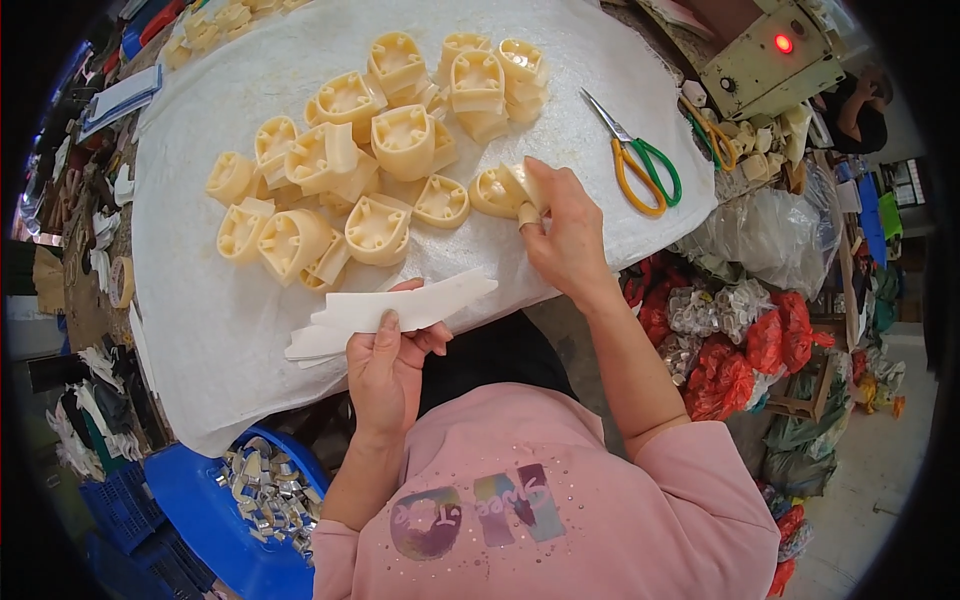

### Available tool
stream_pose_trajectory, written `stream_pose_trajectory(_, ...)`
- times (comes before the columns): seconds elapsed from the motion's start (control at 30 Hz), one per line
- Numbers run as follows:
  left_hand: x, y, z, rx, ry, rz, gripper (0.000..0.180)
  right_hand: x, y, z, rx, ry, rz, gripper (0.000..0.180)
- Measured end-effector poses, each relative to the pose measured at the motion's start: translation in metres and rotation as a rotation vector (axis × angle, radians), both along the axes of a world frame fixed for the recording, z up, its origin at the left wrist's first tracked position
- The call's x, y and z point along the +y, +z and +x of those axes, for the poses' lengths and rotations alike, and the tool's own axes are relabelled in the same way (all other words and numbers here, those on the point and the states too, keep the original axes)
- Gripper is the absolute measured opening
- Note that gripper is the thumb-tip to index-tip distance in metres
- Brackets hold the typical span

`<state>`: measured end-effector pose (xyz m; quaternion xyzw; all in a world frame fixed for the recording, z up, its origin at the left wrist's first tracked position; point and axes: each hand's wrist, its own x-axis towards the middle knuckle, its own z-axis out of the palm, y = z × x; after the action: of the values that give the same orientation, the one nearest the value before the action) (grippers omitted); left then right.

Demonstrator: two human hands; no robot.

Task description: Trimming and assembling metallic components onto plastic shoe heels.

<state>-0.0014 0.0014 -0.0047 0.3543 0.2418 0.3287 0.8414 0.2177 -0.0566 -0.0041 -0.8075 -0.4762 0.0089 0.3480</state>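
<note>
My left hand [388,365] pinches a white strip [410,304] between thumb and fingers, just over the near edge of the table. More white strips [312,343] show under it, fanned to the left. My right hand [565,225] has thumb and fingers closed on a cream plastic shoe heel [493,192], which lies on its side at the right end of the group. Several more D-shaped heels [403,138], hollow with small posts inside, stand and lean together in the middle of the table.
White sheeting [180,300] covers the table. Scissors [640,172] with orange and green handles lie at its right. A control box [770,60] with a red light stands at the far right. Below left, a blue tub [215,520] holds shiny pieces; red bags [720,380] lie at the right.
</note>
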Motion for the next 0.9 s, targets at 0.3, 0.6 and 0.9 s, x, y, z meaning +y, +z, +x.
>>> stream_pose_trajectory(0.3,0.001,0.009,-0.005,0.036,0.053,-0.009,0.038,-0.024,-0.009,0.023,0.678,0.01,0.444,0.056)
stream_pose_trajectory(0.6,-0.002,0.006,0.009,0.067,0.044,0.054,0.04,-0.066,-0.006,0.058,-0.227,-0.035,-0.071,0.045)
stream_pose_trajectory(0.9,0.003,0.002,0.011,0.119,0.056,0.097,0.04,-0.114,0.045,0.085,0.145,-0.212,0.457,0.042)
